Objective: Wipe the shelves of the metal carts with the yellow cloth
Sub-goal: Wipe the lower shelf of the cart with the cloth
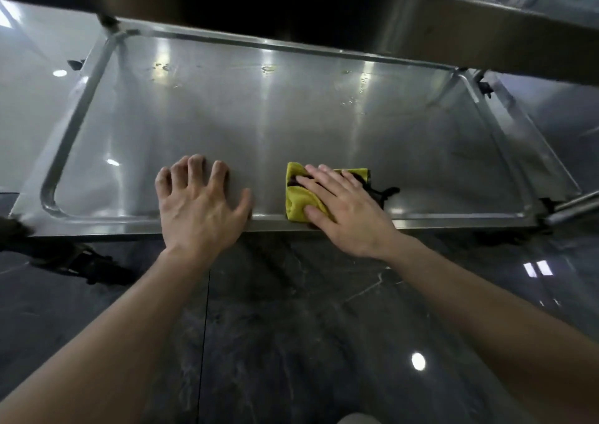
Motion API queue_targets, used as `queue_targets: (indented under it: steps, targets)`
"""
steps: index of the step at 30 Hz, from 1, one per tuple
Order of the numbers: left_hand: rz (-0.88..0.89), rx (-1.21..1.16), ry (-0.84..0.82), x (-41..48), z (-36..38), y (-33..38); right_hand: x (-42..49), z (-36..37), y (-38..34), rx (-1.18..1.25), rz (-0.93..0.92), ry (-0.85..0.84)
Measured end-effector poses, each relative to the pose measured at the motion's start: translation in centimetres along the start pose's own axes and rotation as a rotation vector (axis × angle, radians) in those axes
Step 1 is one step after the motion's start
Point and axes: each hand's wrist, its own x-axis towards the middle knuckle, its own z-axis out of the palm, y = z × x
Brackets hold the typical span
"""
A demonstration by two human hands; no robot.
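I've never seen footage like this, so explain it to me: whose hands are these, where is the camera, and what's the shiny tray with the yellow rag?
No machine here: a person wears the camera on the head, so this picture looks down at their own arms. The tray is a metal cart's lower shelf, with an upper shelf overhead. The right hand presses a folded yellow cloth flat near the front rim. The left hand rests on the shelf, holding nothing. Droplets dot the back.

Bare forearms (129, 310), left grip (197, 206), right grip (346, 216)
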Motion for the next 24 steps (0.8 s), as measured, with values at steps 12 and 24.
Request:
queue_targets:
  steps: [12,24]
  targets:
    - [0.088,-0.035,-0.064,1.5,-0.6,8.4,-3.6,-0.9,9.3,-0.052,0.135,0.035]
    - [0.092,-0.007,-0.003,0.7,2.5,12.7,14.7,-4.3,15.0,0.023,0.262,0.018]
